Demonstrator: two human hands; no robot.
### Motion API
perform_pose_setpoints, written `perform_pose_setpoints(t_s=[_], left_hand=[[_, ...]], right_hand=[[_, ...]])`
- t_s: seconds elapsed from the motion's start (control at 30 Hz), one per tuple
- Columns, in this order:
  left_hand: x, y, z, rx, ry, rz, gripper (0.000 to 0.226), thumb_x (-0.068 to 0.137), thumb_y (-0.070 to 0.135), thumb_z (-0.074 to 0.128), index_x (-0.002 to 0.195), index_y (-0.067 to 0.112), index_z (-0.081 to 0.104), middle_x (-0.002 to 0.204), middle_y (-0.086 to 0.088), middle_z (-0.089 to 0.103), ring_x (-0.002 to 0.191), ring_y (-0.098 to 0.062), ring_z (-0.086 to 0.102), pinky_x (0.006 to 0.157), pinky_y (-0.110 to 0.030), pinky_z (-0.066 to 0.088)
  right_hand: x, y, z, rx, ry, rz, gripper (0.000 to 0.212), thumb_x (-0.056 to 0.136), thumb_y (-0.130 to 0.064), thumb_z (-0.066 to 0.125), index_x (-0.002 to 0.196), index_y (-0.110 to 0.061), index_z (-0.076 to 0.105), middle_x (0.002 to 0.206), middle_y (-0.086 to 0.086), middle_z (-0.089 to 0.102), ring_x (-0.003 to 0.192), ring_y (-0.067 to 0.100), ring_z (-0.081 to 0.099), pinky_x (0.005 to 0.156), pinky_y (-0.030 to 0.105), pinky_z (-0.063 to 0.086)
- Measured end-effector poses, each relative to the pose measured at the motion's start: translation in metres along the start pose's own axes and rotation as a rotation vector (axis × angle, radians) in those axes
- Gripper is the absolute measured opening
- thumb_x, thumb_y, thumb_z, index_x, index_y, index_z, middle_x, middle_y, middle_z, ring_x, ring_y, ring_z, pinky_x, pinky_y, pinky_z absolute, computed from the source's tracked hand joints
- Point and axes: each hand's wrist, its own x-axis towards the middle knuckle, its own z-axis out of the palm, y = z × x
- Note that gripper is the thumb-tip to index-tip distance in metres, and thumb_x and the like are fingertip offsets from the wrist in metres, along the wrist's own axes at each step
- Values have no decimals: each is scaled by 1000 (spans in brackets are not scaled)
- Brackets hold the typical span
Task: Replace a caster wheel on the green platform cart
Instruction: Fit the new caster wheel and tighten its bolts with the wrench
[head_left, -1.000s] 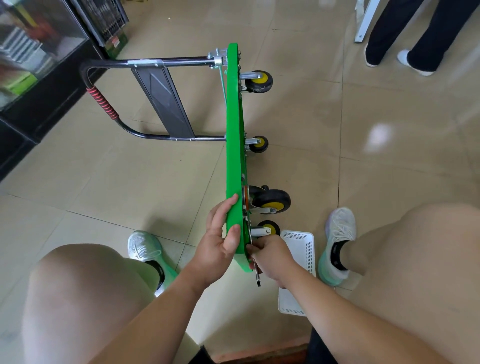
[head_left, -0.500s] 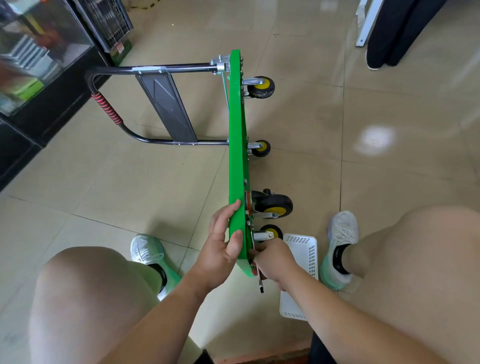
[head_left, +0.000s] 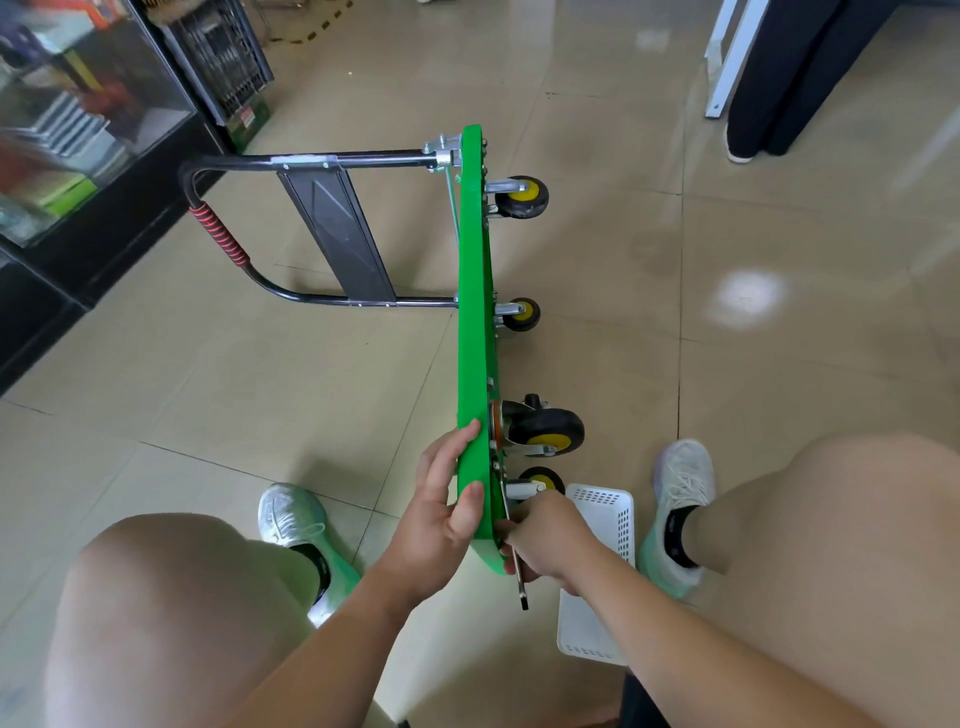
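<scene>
Left hand (head_left: 441, 519) grips cart (head_left: 475, 312); crate sticker (head_left: 245, 120) seems unreadable.

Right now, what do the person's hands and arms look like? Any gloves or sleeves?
No gloves, rings or watch on the left hand or the right hand. Both forearms are bare up to the picture's edge, with no sleeve showing.

No text can be read anywhere. A red-and-white label (head_left: 245, 118) on the dark crate (head_left: 223, 57), upper left of the frame, is too blurred to make out.
</scene>
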Motion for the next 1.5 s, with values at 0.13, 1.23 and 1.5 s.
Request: perform_pose_setpoints(t_s=[0.13,1.23,1.5], left_hand=[[1,4,2,-29,-10,-26,58,97,52,43,153,43,32,155,15,32,149,-7,28,112,-16,38],[0,5,7,-35,33,-43,55,93,54,47,147,60,35,153,22,36,146,-3,34,121,-29,33],[1,0,2,-8,10,-18,57,97,53,45,153,46,33,156,19,35,149,-4,31,117,-16,27]], right_hand=[[-5,6,-7,118,-63,-38,13,96,-17,65,94,-9,75,80,9,74,62,18,70,66,34,62],[0,13,-7,89,55,-353,16,98,-17,64,101,-20,80,67,-20,69,63,-4,61,59,8,42],[-1,14,-6,292,-20,-273,34,92,0,67,120,-17,73,105,-2,78,102,15,72,95,38,58]])
